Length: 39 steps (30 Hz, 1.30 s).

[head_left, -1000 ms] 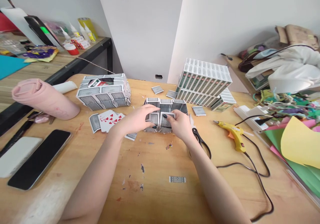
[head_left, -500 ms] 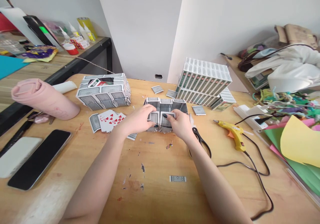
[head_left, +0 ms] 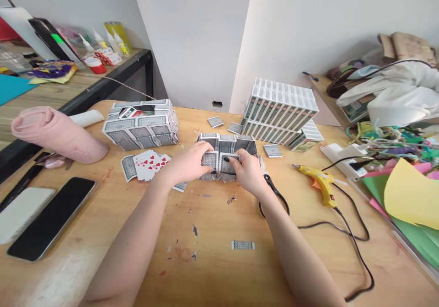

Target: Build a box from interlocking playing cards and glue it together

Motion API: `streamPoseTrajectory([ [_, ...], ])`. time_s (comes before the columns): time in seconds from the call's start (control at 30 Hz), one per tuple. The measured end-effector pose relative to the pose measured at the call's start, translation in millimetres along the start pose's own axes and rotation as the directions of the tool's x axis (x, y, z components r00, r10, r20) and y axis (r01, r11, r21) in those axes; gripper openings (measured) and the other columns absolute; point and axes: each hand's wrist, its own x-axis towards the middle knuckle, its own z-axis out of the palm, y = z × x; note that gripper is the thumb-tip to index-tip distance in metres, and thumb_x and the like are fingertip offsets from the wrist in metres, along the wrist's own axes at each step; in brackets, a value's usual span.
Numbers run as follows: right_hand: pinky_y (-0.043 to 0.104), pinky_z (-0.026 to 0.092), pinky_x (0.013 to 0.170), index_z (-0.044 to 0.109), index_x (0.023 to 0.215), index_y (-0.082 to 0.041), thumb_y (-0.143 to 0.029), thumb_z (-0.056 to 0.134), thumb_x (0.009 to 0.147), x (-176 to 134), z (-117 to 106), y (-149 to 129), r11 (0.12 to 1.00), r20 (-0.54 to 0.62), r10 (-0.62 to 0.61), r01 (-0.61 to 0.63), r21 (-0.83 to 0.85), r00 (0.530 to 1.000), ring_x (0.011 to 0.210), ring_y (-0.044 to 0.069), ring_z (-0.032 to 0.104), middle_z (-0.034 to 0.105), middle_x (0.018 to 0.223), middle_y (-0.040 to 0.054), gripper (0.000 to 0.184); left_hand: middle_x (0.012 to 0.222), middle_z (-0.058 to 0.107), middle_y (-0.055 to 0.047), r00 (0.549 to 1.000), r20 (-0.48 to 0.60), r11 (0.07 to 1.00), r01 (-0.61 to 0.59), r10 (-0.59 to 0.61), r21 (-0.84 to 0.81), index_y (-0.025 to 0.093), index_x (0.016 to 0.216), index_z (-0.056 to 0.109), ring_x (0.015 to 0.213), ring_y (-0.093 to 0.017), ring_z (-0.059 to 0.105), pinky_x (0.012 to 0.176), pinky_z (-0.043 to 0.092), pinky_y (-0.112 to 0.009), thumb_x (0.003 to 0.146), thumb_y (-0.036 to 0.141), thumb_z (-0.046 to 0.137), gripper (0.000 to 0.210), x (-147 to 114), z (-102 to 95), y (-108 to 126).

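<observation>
Both hands are on a small open box made of grey-backed playing cards (head_left: 228, 138), in the middle of the table. My left hand (head_left: 194, 161) grips the near wall at its left part, thumb low on the front and fingers over the top edge. My right hand (head_left: 247, 169) pinches the same wall just right of the middle, its thumb on the outer face. Loose playing cards (head_left: 149, 164), some face up with red hearts, lie left of the box, partly behind my left wrist. Black-handled scissors (head_left: 279, 199) lie beside my right forearm, partly covered.
A larger card box (head_left: 140, 124) stands at back left, near a pink tumbler (head_left: 61, 135). Stacked card packs (head_left: 279, 108) rise at back right. A yellow glue gun (head_left: 318, 183) with its cable lies right. A black phone (head_left: 53, 218) is at left; a cut card strip (head_left: 243, 245) lies in front.
Almost nothing differs. Both hands keep the same hold on the card box, and the view has shifted very slightly.
</observation>
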Motion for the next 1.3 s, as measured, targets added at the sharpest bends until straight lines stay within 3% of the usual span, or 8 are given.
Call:
streamPoseTrajectory([
  [0.27,0.023,0.028,0.050,0.050,0.078,-0.022,-0.034,0.043,0.084,0.8,3.3,-2.0,0.999,-0.007,0.010,-0.010,-0.042,1.000,0.053,0.014,0.048,0.054,0.059,-0.0015,0.016,0.104,0.057,-0.003,1.000,-0.010,1.000,0.013,-0.013,0.004,0.024,0.099,0.050,0.092,-0.022,0.054,0.076,0.041,-0.033,0.069,0.031,0.061,0.033,-0.3,1.5,-0.8],
  [0.5,0.020,0.034,0.048,0.055,0.081,-0.021,-0.034,0.055,0.074,0.6,-12.6,1.3,0.982,0.135,-0.068,0.042,0.187,0.989,0.050,0.010,0.049,0.054,0.058,-0.0053,0.014,0.100,0.057,-0.002,1.000,0.013,1.000,0.022,-0.021,-0.014,0.024,0.097,0.050,0.089,-0.020,0.054,0.073,0.041,-0.031,0.070,0.030,0.059,0.030,-0.7,0.7,0.1],
  [0.6,0.020,0.038,0.052,0.057,0.089,-0.021,-0.028,0.061,0.066,-1.2,-15.9,3.1,0.965,0.156,-0.086,0.043,0.259,0.984,0.054,0.010,0.053,0.059,0.065,-0.0048,0.024,0.101,0.057,-0.002,0.999,0.015,0.999,0.035,-0.034,-0.020,0.024,0.098,0.050,0.088,-0.020,0.054,0.072,0.041,-0.031,0.070,0.029,0.058,0.029,-1.0,0.3,1.0],
  [0.77,0.022,0.038,0.051,0.058,0.087,-0.020,-0.025,0.061,0.065,-1.2,-11.7,2.3,0.965,0.130,-0.041,0.006,0.262,0.991,0.054,0.012,0.056,0.062,0.063,-0.0034,0.022,0.101,0.056,-0.002,0.999,0.027,0.999,0.040,-0.039,-0.023,0.023,0.097,0.050,0.088,-0.020,0.054,0.071,0.041,-0.030,0.070,0.028,0.058,0.029,-1.0,-0.8,2.4],
  [0.97,0.024,0.040,0.055,0.056,0.088,-0.022,-0.021,0.058,0.065,-2.3,-1.5,-0.1,0.976,0.013,0.041,-0.043,0.214,0.999,0.064,0.015,0.057,0.065,0.076,-0.0005,0.023,0.095,0.056,-0.001,1.000,0.016,1.000,-0.001,0.002,-0.020,0.023,0.093,0.050,0.084,-0.019,0.053,0.068,0.039,-0.029,0.070,0.026,0.058,0.024,-0.6,0.3,0.6],
  [1.3,0.026,0.043,0.053,0.060,0.087,-0.021,-0.018,0.058,0.058,8.0,5.9,4.0,0.958,0.031,0.168,-0.170,0.230,0.985,0.069,0.019,0.060,0.067,0.080,0.0035,0.029,0.091,0.055,0.000,0.999,0.026,0.999,-0.037,0.037,-0.025,0.023,0.088,0.050,0.082,-0.018,0.052,0.065,0.037,-0.028,0.071,0.024,0.057,0.018,-0.5,-1.6,2.7],
])
